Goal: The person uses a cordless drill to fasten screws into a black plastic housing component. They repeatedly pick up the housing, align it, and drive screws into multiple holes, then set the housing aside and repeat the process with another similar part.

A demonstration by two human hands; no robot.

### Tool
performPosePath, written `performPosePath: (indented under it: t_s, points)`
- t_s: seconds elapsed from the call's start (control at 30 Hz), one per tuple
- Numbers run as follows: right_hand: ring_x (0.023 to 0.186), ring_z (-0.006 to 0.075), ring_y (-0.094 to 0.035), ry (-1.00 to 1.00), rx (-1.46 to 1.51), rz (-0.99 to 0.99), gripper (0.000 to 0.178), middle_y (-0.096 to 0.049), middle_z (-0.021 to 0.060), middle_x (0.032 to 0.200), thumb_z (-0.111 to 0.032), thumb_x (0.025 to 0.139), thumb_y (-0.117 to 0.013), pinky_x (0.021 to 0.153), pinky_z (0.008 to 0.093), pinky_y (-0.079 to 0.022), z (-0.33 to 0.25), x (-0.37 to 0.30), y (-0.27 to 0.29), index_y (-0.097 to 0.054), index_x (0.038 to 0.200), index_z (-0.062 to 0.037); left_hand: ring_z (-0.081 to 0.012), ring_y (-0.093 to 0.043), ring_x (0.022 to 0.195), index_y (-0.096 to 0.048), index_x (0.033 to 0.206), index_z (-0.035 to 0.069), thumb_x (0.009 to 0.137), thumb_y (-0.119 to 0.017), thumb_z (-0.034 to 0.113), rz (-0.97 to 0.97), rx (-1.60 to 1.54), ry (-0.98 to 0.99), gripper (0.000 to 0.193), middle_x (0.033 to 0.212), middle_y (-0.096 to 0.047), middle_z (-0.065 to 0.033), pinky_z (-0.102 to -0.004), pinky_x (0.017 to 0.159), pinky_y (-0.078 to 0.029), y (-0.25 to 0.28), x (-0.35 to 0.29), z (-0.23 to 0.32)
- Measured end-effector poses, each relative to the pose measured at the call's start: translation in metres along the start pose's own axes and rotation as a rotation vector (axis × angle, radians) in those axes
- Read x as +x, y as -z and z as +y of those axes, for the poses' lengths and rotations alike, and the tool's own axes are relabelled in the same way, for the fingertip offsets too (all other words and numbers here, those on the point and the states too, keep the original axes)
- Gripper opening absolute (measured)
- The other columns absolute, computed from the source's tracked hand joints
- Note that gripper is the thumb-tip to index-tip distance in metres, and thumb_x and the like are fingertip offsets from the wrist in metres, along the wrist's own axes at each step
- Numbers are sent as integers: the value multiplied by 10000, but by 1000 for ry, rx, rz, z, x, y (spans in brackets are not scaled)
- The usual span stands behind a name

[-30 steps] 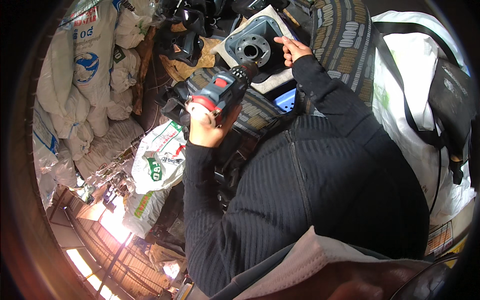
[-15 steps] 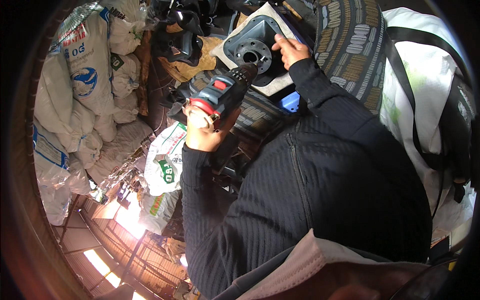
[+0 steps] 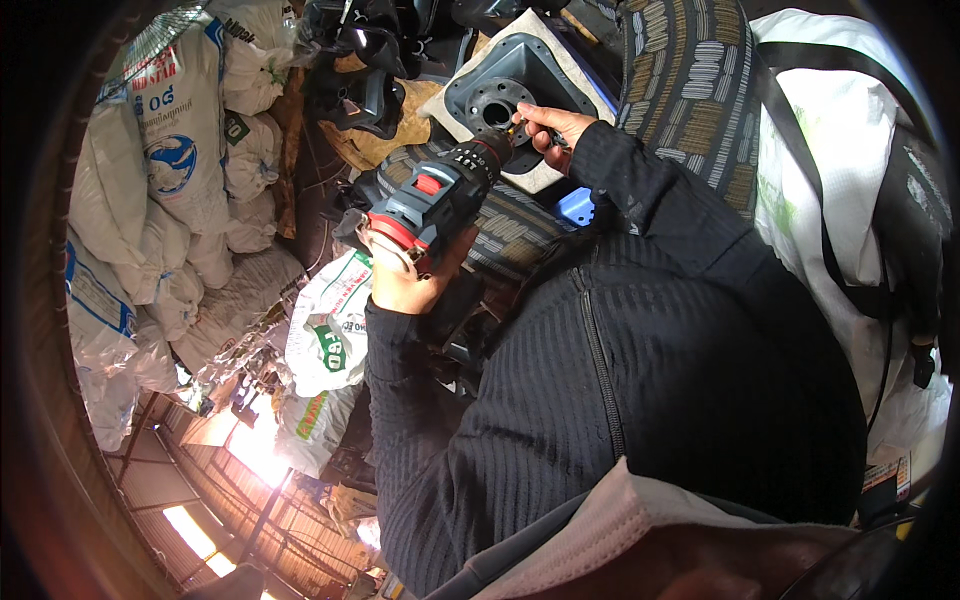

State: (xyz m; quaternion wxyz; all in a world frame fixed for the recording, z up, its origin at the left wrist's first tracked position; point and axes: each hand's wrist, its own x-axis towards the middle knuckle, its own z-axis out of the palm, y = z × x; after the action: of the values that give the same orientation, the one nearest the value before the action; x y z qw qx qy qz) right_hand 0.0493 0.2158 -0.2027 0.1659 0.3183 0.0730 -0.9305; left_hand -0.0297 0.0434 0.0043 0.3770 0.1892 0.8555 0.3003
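My left hand (image 3: 405, 285) is wrapped round the handle of a black and red cordless drill (image 3: 430, 195), whose chuck points away from me. At the drill's tip, the fingers of my right hand (image 3: 560, 128) are pinched together. What they hold, if anything, is too small to make out. Just beyond lies a black moulded part (image 3: 517, 58) with a squared, flared rim and a round grey flange (image 3: 487, 98) with holes. It rests on a pale square board (image 3: 538, 24). The drill tip is over the near side of the flange, partly hidden by my fingers.
Patterned dark cushioning (image 3: 690, 90) curves round the board's right and near sides. A blue piece (image 3: 575, 207) shows below the board. More black moulded parts (image 3: 370, 100) lie at the far left. White sacks (image 3: 175, 140) are stacked left; a large white bag (image 3: 830, 130) stands right.
My right hand has moved left and nearer, from the part's right rim to the drill's tip, and its fingers have closed. The drill has shifted slightly left and nearer.
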Motion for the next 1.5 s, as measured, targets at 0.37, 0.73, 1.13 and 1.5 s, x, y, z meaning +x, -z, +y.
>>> performPosePath:
  t_s: [0.37, 0.73, 1.13, 1.5]
  points:
    - [602, -19, -529, -88, 179, 6, 252, -557, -96, 737, -319, 884, -672, 431, 117, -381, 7, 6, 5, -648, 1000, -96, -274, -661, 865, -618, 1082, 33, 676, -763, 138, 17, 538, -475, 444, 1002, -659, -119, -344, 759, -525, -11, 6, -8]
    - [598, 41, -509, 531, -370, 404, 317, -644, -30, 762, -355, 863, -679, 561, 195, -413, 7, 26, 23, -717, 957, -55, -220, -658, 887, -621, 1065, 11, 739, -742, 53, -46, 352, -206, 350, 980, -671, -106, -346, 779, -514, 4, 18, 1]
    - [805, 119, -621, 590, -585, 497, 348, -693, 58, 903, -300, 777, -779, 749, 246, -491, 4, 26, 5, -707, 985, -30, -209, -657, 795, -638, 1053, 3, 751, -726, 71, -166, 384, -200, 322, 910, -677, -107, -328, 713, -515, 12, 44, 26]
    - [778, 134, -623, 576, -599, 460, 449, -693, 79, 872, -381, 785, -758, 720, 259, -492, 13, 49, 21, -690, 1001, 7, -270, -689, 802, -649, 998, 17, 741, -778, 169, -121, 333, -107, 325, 896, -693, -133, -346, 722, -538, 9, 35, 17]
